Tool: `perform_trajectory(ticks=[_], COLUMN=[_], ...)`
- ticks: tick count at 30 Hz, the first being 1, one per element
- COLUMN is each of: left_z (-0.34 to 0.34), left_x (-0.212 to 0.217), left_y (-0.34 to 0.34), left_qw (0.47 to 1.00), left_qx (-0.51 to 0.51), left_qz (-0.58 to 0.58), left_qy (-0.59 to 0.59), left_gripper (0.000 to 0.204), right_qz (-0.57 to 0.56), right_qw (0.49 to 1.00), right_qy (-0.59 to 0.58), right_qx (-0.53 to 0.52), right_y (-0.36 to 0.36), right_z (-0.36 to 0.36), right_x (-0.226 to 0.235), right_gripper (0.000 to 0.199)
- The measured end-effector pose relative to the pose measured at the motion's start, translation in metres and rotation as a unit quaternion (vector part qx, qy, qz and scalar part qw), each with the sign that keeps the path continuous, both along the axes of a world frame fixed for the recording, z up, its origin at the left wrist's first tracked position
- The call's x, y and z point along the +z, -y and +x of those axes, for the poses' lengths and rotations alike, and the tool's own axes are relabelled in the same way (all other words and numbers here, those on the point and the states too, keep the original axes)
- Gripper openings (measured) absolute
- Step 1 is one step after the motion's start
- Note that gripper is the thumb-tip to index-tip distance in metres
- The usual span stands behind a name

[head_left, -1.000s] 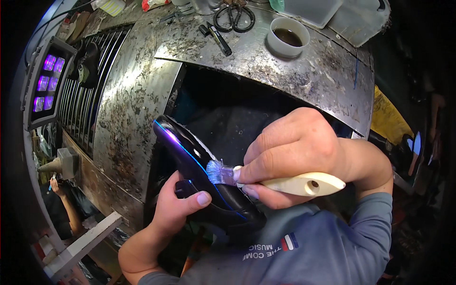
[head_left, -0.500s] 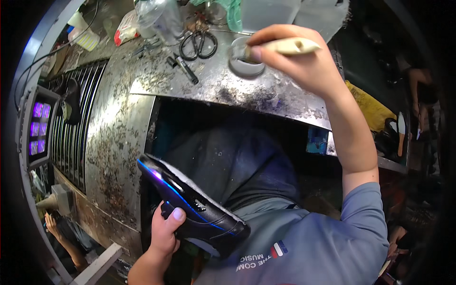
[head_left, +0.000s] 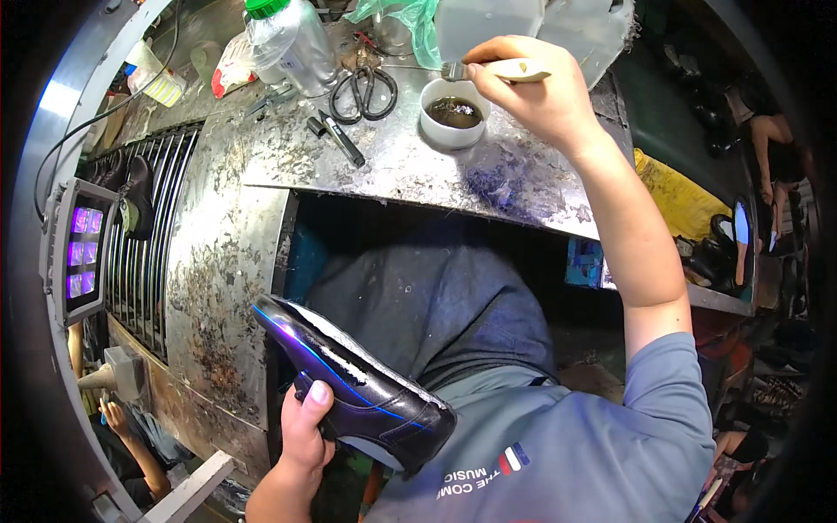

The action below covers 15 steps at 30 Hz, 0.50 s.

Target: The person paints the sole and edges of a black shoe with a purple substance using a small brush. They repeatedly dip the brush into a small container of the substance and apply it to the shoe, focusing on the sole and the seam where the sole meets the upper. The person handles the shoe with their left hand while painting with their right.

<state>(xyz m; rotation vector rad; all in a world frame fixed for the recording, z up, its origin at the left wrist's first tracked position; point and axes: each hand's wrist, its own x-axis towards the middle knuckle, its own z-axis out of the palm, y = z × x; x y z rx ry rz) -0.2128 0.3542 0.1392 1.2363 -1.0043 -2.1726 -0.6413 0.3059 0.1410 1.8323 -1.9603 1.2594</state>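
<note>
Left hand (head_left: 305, 431) grasps the black dress shoe (head_left: 349, 383) from below, thumb on its side, toe pointing up-left, held over the lap and below the desk (head_left: 261, 218) edge. Right hand (head_left: 532, 91) grip is clenched on a cream-handled brush (head_left: 497, 70); bristles sit just above the white cup (head_left: 453, 113) of dark liquid; scissors (head_left: 366, 91) lie just beside the cup.

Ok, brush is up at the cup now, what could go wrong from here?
1. The brush in the right hand hovers at the rim of the cup; a loaded brush could drip on the bench or on the lap on the way back.
2. Scissors lie close beside the cup; a nudge might tip it.
3. The left hand grips the shoe from one side only, so it may tilt.
</note>
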Motion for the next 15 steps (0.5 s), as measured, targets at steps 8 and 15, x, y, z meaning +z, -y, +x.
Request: perform_trajectory(ticks=[8, 15], left_z=[0.002, 0.005], left_x=[0.002, 0.002], left_y=[0.000, 0.002], left_qw=[1.000, 1.000], left_qx=[0.009, -0.005], left_qz=[0.010, 0.013], left_qy=[0.000, 0.003], left_gripper=[0.048, 0.049], right_qz=[-0.004, 0.092], right_qw=[0.996, 0.990], right_qy=[0.085, 0.068], right_qx=[0.039, 0.087], right_y=[-0.005, -0.011], right_z=[0.000, 0.014], right_x=[-0.018, -0.016], right_gripper=[0.022, 0.022])
